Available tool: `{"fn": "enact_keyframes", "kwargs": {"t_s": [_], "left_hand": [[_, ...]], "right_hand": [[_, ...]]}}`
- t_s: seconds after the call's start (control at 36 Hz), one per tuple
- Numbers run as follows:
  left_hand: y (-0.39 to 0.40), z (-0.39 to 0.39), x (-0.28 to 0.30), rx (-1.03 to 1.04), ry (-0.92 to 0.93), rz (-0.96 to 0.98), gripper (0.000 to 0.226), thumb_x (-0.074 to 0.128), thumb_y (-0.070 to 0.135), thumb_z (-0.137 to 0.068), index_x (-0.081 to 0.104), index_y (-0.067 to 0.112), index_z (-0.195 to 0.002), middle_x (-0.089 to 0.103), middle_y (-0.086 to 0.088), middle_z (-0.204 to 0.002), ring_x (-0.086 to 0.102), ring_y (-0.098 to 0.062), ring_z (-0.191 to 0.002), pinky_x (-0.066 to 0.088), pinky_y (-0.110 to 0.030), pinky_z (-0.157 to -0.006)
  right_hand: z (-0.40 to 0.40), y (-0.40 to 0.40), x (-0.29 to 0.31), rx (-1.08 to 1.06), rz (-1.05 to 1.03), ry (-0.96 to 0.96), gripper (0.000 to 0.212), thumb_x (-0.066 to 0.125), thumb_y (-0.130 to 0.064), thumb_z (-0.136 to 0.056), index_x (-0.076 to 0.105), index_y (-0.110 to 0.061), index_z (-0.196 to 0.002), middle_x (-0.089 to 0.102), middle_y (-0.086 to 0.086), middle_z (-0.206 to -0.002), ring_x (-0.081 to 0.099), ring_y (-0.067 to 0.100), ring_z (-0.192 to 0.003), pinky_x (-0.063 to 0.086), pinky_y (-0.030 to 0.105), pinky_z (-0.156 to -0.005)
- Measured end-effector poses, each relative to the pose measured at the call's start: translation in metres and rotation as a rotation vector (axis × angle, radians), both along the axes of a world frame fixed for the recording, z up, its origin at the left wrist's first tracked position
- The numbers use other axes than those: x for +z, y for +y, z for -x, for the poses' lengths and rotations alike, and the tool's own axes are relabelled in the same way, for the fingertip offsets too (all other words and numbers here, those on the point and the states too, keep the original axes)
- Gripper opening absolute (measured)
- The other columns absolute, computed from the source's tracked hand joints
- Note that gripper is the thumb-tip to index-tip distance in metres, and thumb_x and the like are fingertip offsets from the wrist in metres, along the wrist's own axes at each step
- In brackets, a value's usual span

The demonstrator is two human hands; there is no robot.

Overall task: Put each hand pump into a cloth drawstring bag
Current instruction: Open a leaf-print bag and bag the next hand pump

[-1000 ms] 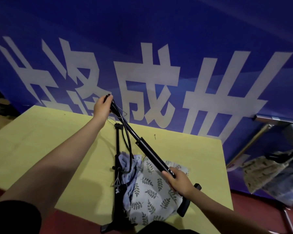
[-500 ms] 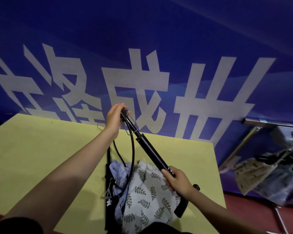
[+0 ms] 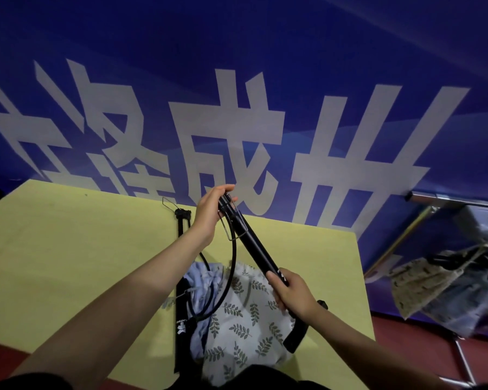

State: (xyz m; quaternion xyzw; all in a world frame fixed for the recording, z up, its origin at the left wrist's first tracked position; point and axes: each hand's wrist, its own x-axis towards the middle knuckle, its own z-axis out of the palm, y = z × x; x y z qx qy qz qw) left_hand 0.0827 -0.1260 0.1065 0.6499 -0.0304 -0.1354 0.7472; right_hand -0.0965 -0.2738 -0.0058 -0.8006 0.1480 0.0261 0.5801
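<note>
— What are the hands doing with the pump?

— The left hand (image 3: pixel 209 213) is gripping the far end of the black hand pump (image 3: pixel 251 249), fingers curled round it, while the right hand (image 3: pixel 293 296) is wrapping its fingers round the barrel nearer the handle. The pump is slanting in the air above the table (image 3: pixel 82 263).

— And the bag?

— The leaf-print drawstring bag (image 3: pixel 243 327) is lying on the table under the pump, its mouth facing away from the person. The pump's hose (image 3: pixel 231 274) is looping down into that mouth.

— Anything around it?

— A second black pump (image 3: pixel 181 319) is lying flat just left of the bag, touching it. A blue banner with large white characters (image 3: pixel 237 136) is hanging behind the table, and printed bags (image 3: pixel 434 285) are piling up on a metal rack at the right.
</note>
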Motion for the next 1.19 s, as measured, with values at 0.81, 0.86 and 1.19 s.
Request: {"fn": "enact_keyframes", "kwargs": {"t_s": [0.81,0.86,1.19], "left_hand": [[0.001,0.056,-0.055,-0.333,0.222,-0.165,0.048,0.053,0.047,-0.094,0.061,0.009,-0.122,0.068,-0.011,-0.118,0.067,-0.026,-0.105,0.055,-0.039,-0.09],[0.0,0.054,-0.051,-0.282,0.258,-0.097,0.043,0.056,0.043,-0.093,0.058,0.011,-0.122,0.069,-0.01,-0.116,0.065,-0.023,-0.108,0.053,-0.039,-0.093],[0.01,0.026,-0.019,0.04,0.296,0.237,0.019,0.059,0.025,-0.095,0.052,0.008,-0.1,0.057,-0.005,-0.075,0.062,-0.021,-0.068,0.058,-0.032,-0.069]], "right_hand": [[-0.028,-0.009,0.045,0.231,-0.226,0.084,0.028,0.038,-0.036,-0.104,0.053,-0.025,-0.125,0.059,0.011,-0.085,0.058,0.023,-0.071,0.049,0.035,-0.07],[-0.027,-0.008,0.051,0.336,-0.223,0.126,0.03,0.038,-0.038,-0.104,0.05,-0.032,-0.13,0.062,0.008,-0.093,0.062,0.024,-0.081,0.051,0.038,-0.079],[-0.027,-0.027,0.043,0.045,-0.051,0.202,0.042,0.039,-0.043,-0.101,0.066,-0.013,-0.111,0.067,0.006,-0.099,0.063,0.02,-0.088,0.05,0.036,-0.08]]}}
